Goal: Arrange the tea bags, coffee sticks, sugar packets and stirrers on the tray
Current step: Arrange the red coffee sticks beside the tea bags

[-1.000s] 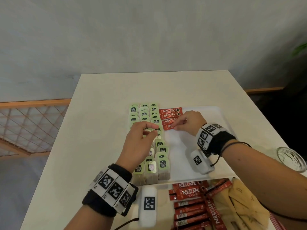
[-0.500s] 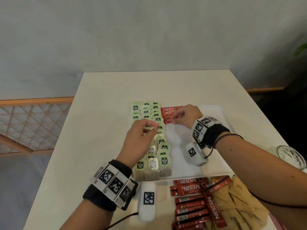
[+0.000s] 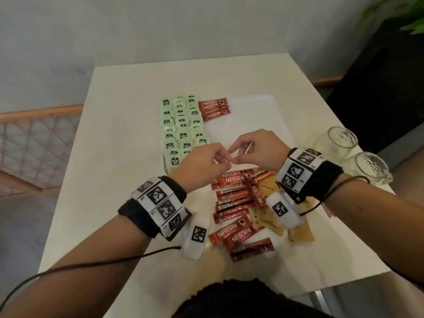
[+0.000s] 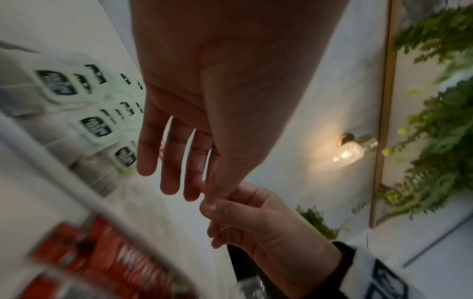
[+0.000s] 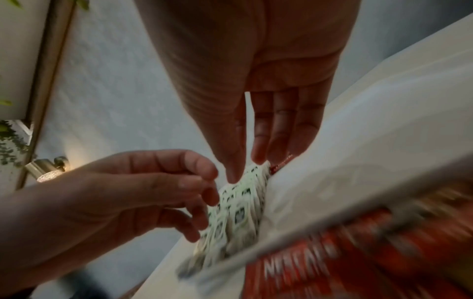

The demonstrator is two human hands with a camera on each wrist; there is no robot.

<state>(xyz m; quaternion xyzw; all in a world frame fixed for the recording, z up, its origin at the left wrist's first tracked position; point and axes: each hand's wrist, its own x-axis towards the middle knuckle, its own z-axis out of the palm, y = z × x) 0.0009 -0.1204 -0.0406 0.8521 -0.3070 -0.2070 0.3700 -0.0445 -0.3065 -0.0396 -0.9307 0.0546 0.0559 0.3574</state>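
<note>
Hands are held together above the near edge of the white tray (image 3: 259, 104): left hand (image 3: 202, 165) and right hand (image 3: 259, 149) meet fingertip to fingertip, fingers loosely bent, nothing seen held in either. Green tea bags (image 3: 183, 129) are lined in three columns along the tray's left side, with four Nescafe coffee sticks (image 3: 214, 109) laid beside them at the far end. More coffee sticks (image 3: 234, 196) and brown sugar packets (image 3: 270, 216) are piled on the table (image 3: 128, 125) near the tray, two glasses (image 3: 351, 154) to the right.

green tea bags (image 3: 183, 129) – rows on white tray (image 3: 252, 115)
</note>
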